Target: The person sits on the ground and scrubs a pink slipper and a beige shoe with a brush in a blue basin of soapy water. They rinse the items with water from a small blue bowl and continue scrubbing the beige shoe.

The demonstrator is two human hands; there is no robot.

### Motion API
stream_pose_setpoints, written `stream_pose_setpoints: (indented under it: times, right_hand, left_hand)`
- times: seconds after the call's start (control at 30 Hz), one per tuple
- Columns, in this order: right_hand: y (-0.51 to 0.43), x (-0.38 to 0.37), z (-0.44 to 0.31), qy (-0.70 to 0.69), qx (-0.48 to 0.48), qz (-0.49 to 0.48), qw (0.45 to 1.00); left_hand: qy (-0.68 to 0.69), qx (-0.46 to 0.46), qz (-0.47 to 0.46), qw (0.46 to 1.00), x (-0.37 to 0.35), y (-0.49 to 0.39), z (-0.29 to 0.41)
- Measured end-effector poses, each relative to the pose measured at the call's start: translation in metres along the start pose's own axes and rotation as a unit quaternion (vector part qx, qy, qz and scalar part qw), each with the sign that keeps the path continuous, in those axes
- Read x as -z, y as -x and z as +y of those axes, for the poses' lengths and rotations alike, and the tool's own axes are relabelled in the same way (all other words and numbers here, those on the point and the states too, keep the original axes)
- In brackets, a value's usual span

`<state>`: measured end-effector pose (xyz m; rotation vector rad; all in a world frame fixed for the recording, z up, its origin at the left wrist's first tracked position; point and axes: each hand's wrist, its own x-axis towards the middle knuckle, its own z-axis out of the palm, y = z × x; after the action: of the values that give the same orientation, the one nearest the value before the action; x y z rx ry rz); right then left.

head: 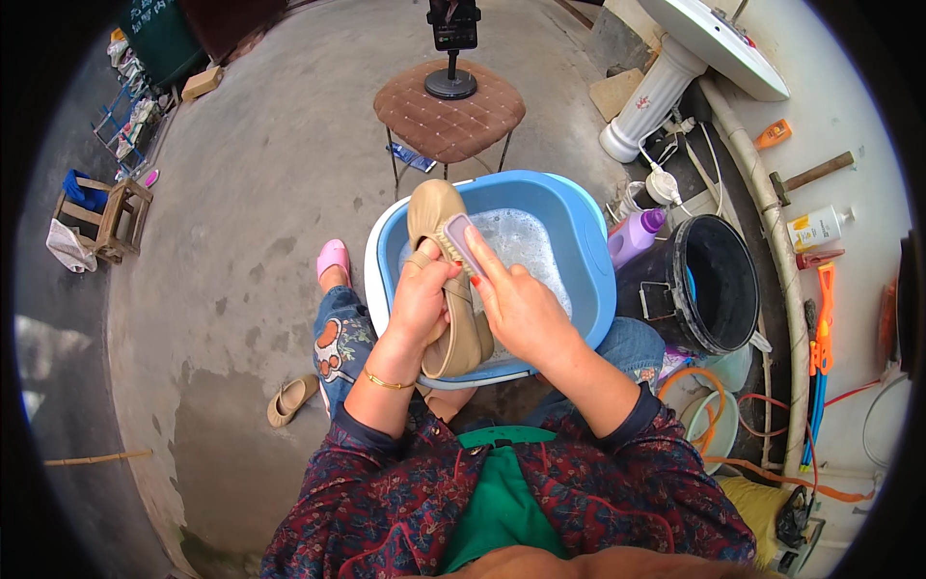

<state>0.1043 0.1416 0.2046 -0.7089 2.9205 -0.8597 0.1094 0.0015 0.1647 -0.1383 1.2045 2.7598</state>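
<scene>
A tan flat shoe (pixel 435 205) with a strap is gripped by my left hand (pixel 423 297) around its middle, its toe pointing away from me. My right hand (pixel 524 307) holds a scrubbing brush (pixel 461 239) with a pale purple back, index finger laid along it. The bristles touch the side of the shoe near its opening. Both hands are over a blue plastic basin (pixel 582 246) that holds soapy water (pixel 532 239) with white suds. A similar tan shoe (pixel 291 400) lies on the concrete floor to the left.
A brown cushioned stool (pixel 448 119) bearing a phone on a stand (pixel 452 83) is beyond the basin. At right are a purple bottle (pixel 628 239), a black bucket (pixel 680 289), a pedestal sink (pixel 655 94) and an orange hose (pixel 774 474). A wooden stool (pixel 123 221) stands far left.
</scene>
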Motion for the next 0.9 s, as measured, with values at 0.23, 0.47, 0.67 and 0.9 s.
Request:
stream_pose_setpoints:
  times: [0.23, 0.47, 0.67, 0.9]
  right_hand:
    - [-0.057, 0.007, 0.017, -0.053, 0.019, 0.078, 0.995]
    - [-0.012, -0.016, 0.008, -0.096, 0.041, 0.04, 0.994]
    - [-0.058, 0.002, 0.013, -0.086, 0.013, 0.082, 0.993]
    - [-0.021, -0.029, 0.012, -0.131, 0.051, 0.073, 0.987]
  left_hand:
    - [-0.061, 0.016, -0.04, 0.997, 0.003, 0.008, -0.009]
    - [0.018, -0.014, -0.007, 1.0, 0.007, -0.001, 0.003]
    - [-0.015, 0.016, -0.017, 1.0, 0.002, 0.007, -0.007]
    - [0.113, 0.011, -0.132, 0.985, 0.035, -0.013, -0.003]
